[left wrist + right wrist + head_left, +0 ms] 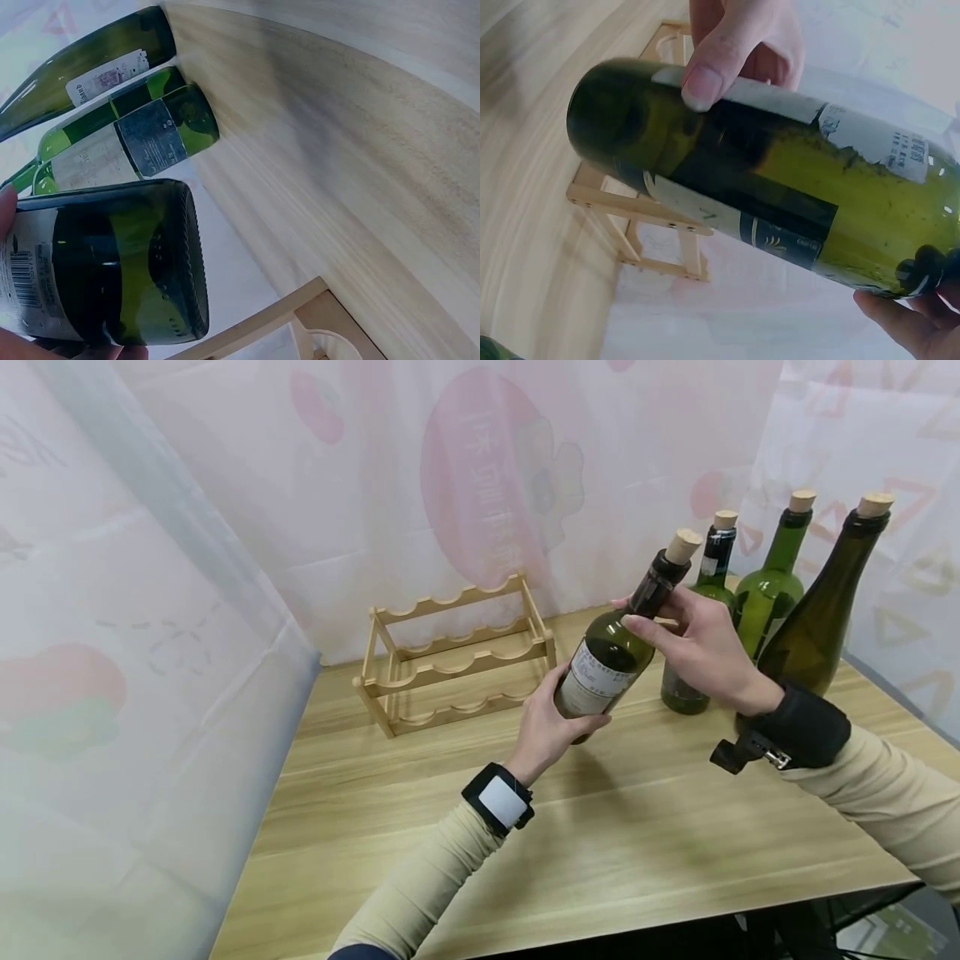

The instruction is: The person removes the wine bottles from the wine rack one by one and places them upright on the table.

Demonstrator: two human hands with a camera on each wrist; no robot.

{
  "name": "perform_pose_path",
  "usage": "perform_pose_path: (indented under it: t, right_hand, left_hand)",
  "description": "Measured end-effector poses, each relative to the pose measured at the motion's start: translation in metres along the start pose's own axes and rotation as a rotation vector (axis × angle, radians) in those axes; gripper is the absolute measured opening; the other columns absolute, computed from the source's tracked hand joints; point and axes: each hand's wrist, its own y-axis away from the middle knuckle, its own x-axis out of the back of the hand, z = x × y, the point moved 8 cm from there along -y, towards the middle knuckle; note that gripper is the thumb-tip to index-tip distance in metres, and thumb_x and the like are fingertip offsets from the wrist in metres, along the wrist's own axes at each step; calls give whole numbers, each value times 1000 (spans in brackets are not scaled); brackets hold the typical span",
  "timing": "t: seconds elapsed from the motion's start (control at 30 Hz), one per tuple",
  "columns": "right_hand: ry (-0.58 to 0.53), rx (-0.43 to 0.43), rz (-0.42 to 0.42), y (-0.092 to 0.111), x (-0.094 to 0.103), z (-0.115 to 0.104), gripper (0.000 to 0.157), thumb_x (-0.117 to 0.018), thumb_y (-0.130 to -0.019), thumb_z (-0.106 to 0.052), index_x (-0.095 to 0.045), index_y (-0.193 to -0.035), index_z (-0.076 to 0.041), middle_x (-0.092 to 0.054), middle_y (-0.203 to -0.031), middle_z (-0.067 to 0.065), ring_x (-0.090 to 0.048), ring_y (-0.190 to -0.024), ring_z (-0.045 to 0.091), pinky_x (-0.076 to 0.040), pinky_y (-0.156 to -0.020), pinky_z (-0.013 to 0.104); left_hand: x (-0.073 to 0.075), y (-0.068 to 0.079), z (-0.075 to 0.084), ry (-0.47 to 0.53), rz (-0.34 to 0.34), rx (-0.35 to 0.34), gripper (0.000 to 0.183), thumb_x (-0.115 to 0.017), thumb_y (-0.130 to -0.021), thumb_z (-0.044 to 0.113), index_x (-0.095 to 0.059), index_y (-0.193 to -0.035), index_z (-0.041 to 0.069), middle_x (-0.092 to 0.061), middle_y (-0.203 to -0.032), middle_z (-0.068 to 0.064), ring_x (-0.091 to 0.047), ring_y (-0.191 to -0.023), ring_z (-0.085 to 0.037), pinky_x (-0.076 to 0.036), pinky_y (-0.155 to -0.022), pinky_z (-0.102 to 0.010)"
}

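Note:
A green wine bottle (597,675) with a cork in its neck is held tilted above the table, its base toward the lower left. My left hand (550,727) grips the labelled lower body, thumb across the front. At the neck and shoulder my right hand (701,639) pinches the bottle with thumb and fingers. In the right wrist view the bottle (780,180) shows its torn white label, with the left thumb (705,82) on it. The left wrist view shows the bottle's base (191,262) off the table.
A two-tier wooden wine rack (450,675) stands on the wooden table (360,852), left of the bottle. Three corked bottles stand at the right: a green one (686,689), another green one (772,589) and a brownish one (813,627). Printed curtains (375,485) hang behind.

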Motion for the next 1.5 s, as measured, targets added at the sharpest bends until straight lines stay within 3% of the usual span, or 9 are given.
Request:
perform_pose_path:
  t: [0.2, 0.37, 0.6, 0.73, 0.8, 1.13, 1.5]
  right_hand:
    - [31, -88, -32, -3, 0, 13, 26, -62, -94, -12, -62, -119, -3, -70, -116, 9, -63, -102, -6, -52, -81, 9]
    - [43, -99, -52, -5, -1, 17, 25, -61, -95, -14, -64, -119, -6, -70, -113, 3, -64, -99, -6, -51, -78, 9]
    - [94, -93, -59, -7, 4, 20, 23, -62, -95, -16, -66, -116, -8, -71, -111, 4, -65, -93, -8, -48, -71, 10]
    - [103, -127, -61, -6, 9, 24, 25, -62, -95, -17, -65, -117, -6, -71, -110, -3, -64, -92, -10, -49, -73, 9]
    - [98, -151, -65, -5, 11, 26, 26, -62, -95, -18, -65, -118, -5, -71, -111, 0, -63, -93, -11, -49, -75, 9]
    - [67, -204, -71, -3, 23, 33, 25, -61, -96, -21, -66, -117, -8, -68, -107, -20, -65, -93, -6, -50, -75, 9]
    - [81, -239, -59, 0, 36, 41, 30, -62, -95, -21, -64, -119, -3, -69, -103, -19, -65, -92, -6, -49, -75, 8]
  left_hand:
    - [0, 1, -1, -56, -12, 13, 79, -89, -67, 30, -51, -135, 16, -64, -121, -3, -62, -106, -18, -51, -88, -33]
    - [-2, 0, -2, -66, -23, 33, 80, -88, -67, 32, -51, -136, 16, -64, -121, -3, -62, -106, -18, -52, -88, -32]
    - [-8, -1, 1, -40, -39, 66, 78, -89, -67, 30, -51, -135, 18, -65, -119, -2, -62, -104, -16, -51, -86, -30]
    - [-13, -3, 1, -28, -37, 68, 78, -90, -66, 30, -52, -134, 17, -66, -118, -2, -63, -103, -15, -51, -86, -29]
    - [-16, -4, 1, -26, -40, 68, 78, -90, -66, 30, -53, -134, 17, -66, -118, -2, -63, -103, -15, -51, -86, -29]
    - [-28, -10, 8, -55, -56, 72, 79, -89, -66, 31, -52, -135, 16, -65, -120, -2, -62, -104, -15, -51, -87, -28]
    - [-43, -16, 13, -75, -80, 92, 82, -89, -66, 32, -50, -137, 16, -65, -121, -3, -63, -105, -17, -51, -86, -28]
